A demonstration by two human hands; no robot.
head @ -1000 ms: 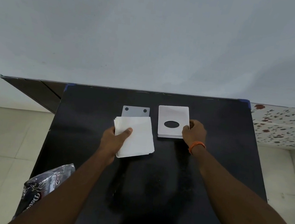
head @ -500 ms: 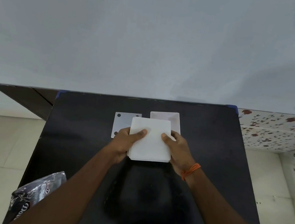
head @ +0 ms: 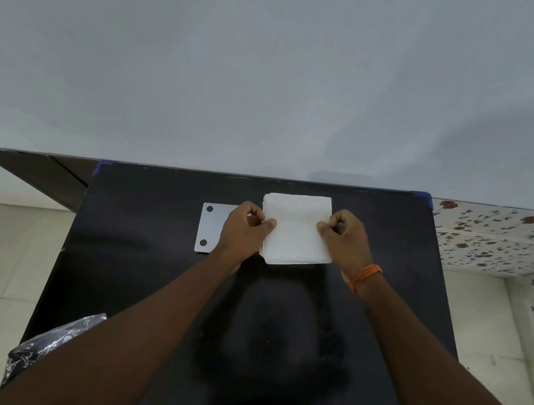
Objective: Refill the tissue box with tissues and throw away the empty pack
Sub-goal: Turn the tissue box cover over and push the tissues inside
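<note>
A white stack of tissues (head: 296, 229) lies at the far middle of the black table (head: 138, 254), right where the white tissue box stood a moment ago; the box is hidden under it. My left hand (head: 244, 230) pinches the stack's left edge and my right hand (head: 345, 240), with an orange band at the wrist, pinches its right edge. A grey flat lid with two dark holes (head: 210, 227) lies just left of the stack, partly covered by my left hand. The dark printed empty pack (head: 49, 345) sits at the table's near left edge, partly behind my left forearm.
A plain grey wall stands straight behind the table. Light floor tiles run along both sides. A flower-patterned tiled ledge (head: 503, 238) is to the right, and a dark brown low surface (head: 34, 170) to the far left.
The tissue stack went from my left hand alone, left of the box, to both hands and on over the box, which it now covers. My right hand left the box's side for the stack.
</note>
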